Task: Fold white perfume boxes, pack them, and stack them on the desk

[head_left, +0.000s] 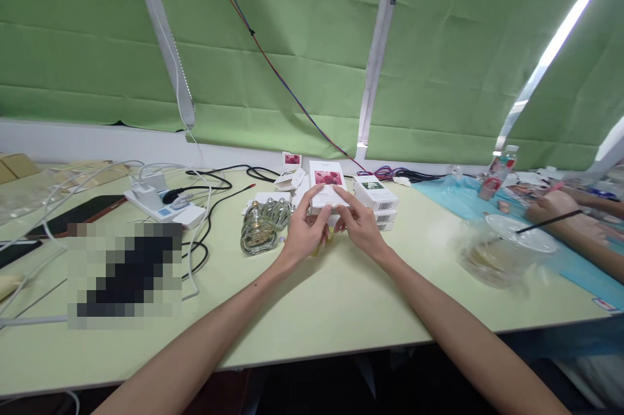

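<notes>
Both my hands meet at the middle of the pale green table [341, 311]. My left hand [303, 233] and my right hand [359, 225] each pinch a small white box [327, 188] with a pink flower picture on its front, holding it upright. Something small and yellowish shows under my fingers, too hidden to name. Just left of my left hand stand clear glass perfume bottles [260, 227]. A stack of white boxes [376, 201] lies right of the held box.
A white power strip [163, 203] with plugged cables sits at the left, near a dark phone [80, 214]. More small boxes [291, 174] stand behind. At the right, another person's hand [553, 207] holds a thin stick over clear plastic containers [507, 249]; a bottle [497, 172] stands behind.
</notes>
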{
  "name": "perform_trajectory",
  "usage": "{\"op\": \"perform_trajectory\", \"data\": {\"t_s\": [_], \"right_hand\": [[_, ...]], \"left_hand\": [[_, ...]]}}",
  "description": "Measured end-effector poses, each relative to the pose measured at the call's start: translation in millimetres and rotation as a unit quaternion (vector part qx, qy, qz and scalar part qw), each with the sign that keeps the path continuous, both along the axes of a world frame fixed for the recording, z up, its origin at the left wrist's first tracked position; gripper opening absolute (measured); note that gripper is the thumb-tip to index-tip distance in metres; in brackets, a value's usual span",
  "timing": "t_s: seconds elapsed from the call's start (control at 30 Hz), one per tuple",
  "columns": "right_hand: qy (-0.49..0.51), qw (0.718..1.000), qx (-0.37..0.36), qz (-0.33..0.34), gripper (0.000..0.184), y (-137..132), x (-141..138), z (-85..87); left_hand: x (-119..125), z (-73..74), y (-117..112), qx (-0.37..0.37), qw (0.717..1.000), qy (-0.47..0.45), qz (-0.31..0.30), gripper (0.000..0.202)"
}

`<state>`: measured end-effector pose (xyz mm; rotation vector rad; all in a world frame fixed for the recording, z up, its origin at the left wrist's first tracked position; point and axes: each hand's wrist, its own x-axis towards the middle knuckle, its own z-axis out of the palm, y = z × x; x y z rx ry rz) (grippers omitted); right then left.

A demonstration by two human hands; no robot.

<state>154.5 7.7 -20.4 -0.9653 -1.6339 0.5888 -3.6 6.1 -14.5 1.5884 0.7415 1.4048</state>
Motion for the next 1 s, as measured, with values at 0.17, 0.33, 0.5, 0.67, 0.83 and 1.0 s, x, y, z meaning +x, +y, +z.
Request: {"op": "perform_trajectory", "data": {"t_s": [0.17,0.33,0.5,0.67,0.83,1.0], "right_hand": [[0.002,1.000,0.002,0.000,0.056,1.7,0.9,-1.7],[0.004,1.000,0.007,0.003,0.055,2.2,0.4,-1.7],[-0.001,1.000,0.010,0.000,0.055,1.0,-0.5,-0.8],[-0.018,1.000,0.006,-0.004,0.056,-2.3,-0.7,1.4],[-0.023,1.000,0.011,-0.006,0.058,-2.9,-0.2,1.4],[-0.016,1.000,0.022,-0.004,0.065,-3.9,-0.4,2.7]], "left_hand": [[0.2,0.0,0.0,-0.002,1.000,0.000,0.001,0.063],[-0.1,-0.4,0.5,-0.006,1.000,0.002,0.002,0.063],[-0.8,0.3,0.3,-0.001,1.000,0.009,0.006,0.060],[-0.8,2.7,-1.0,0.003,1.000,0.012,0.011,0.060],[-0.4,3.1,-2.5,0.006,1.000,0.011,0.013,0.056],[0.6,2.9,-4.2,0.022,1.000,0.015,0.016,0.056]]}}
